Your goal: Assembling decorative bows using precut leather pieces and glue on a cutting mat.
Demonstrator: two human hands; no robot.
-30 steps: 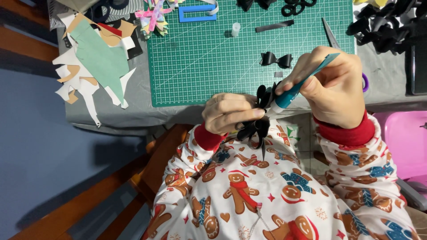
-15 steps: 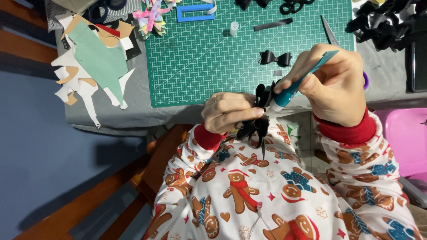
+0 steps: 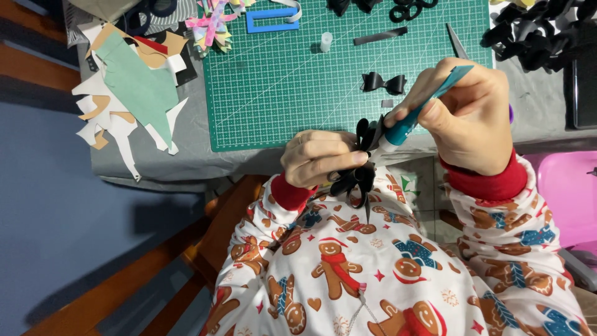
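My left hand [image 3: 318,157] pinches a black ribbon bow [image 3: 360,175] just in front of the table edge, above my lap. My right hand [image 3: 467,118] grips a teal glue gun [image 3: 415,114] at a slant, its white tip touching the top of the bow. The bow's loops hang below my left fingers, with a thin tail pointing down. A finished black bow [image 3: 384,82] lies on the green cutting mat [image 3: 280,81], a little beyond both hands.
Paper and fabric scraps [image 3: 127,93] are piled at the table's left. A blue frame [image 3: 272,20], a small white tube [image 3: 326,42], scissors [image 3: 458,41] and a colourful bow [image 3: 211,28] sit at the mat's far side. Black ribbon pieces [image 3: 535,34] are heaped at right, above a pink stool [image 3: 566,193].
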